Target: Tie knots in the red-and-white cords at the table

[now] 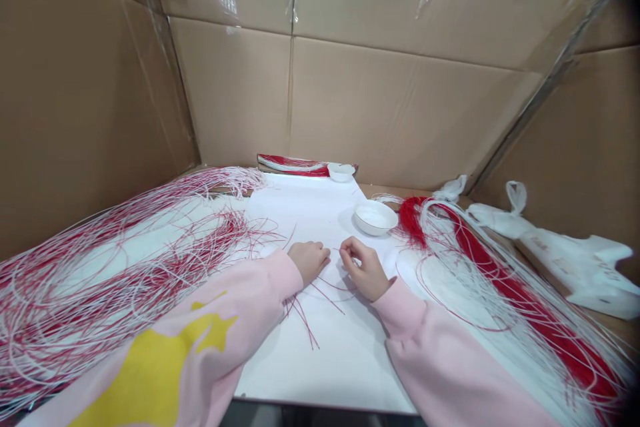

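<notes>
Over the white board (pixel 320 373) my two hands face each other, a small gap between them. My left hand (pixel 307 260) is closed, with thin red cords (pixel 309 327) coming out below it and lying on the board. A short red tip shows in the gap. My right hand (pixel 366 270) makes a pinch, thumb against index finger, on a thin red cord that curves down to the left. What exactly lies inside the left fingers is hidden. Just beyond my right hand stands a white bowl (pixel 376 219).
Long bundles of red and white cords (pixel 165 273) spread along the left. A thick red and white bundle (pixel 520 280) lies at right, near white plastic bags (pixel 585 267). A second bowl (pixel 341 173) sits at the back. Cardboard walls (pixel 360 100) enclose the board.
</notes>
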`<state>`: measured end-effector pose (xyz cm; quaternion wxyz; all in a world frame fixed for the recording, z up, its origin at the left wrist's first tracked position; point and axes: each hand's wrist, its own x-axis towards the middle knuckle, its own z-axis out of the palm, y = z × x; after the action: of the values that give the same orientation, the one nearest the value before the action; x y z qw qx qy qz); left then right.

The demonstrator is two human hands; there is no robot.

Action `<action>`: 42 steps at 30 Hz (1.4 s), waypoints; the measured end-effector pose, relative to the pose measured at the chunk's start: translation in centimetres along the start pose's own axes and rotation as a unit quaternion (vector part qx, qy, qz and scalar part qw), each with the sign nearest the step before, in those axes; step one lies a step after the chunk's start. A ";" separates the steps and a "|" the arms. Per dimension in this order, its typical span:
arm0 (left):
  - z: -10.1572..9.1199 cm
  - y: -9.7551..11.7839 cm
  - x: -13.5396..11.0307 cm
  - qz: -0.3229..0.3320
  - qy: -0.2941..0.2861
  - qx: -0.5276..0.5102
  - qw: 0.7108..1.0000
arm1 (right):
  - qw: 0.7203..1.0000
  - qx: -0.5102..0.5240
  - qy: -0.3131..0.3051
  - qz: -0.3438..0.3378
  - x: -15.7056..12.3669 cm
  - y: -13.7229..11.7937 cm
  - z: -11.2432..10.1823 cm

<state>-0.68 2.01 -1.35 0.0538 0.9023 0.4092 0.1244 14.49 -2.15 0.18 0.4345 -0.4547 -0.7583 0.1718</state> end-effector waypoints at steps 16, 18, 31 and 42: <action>-0.8 -0.3 -0.2 -0.152 -0.006 -0.770 0.619 | 0.995 0.079 0.062 -0.027 -0.4 -2.0 -0.7; -0.9 0.0 -0.5 -0.161 -0.017 -0.793 0.587 | 0.995 0.076 0.060 -0.029 -0.4 -2.1 -0.7; -1.3 0.6 -0.9 -0.166 -0.022 -0.818 0.550 | 0.996 0.055 0.046 -0.049 -0.6 -2.6 -0.7; -1.2 0.6 -0.9 -0.162 -0.010 -0.807 0.568 | 0.997 0.047 0.049 -0.048 -0.5 -2.8 -0.7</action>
<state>-1.17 0.94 -0.21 0.7826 0.4044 0.2775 0.3835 13.69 -4.17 2.13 0.4999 -0.4047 -0.7482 0.1631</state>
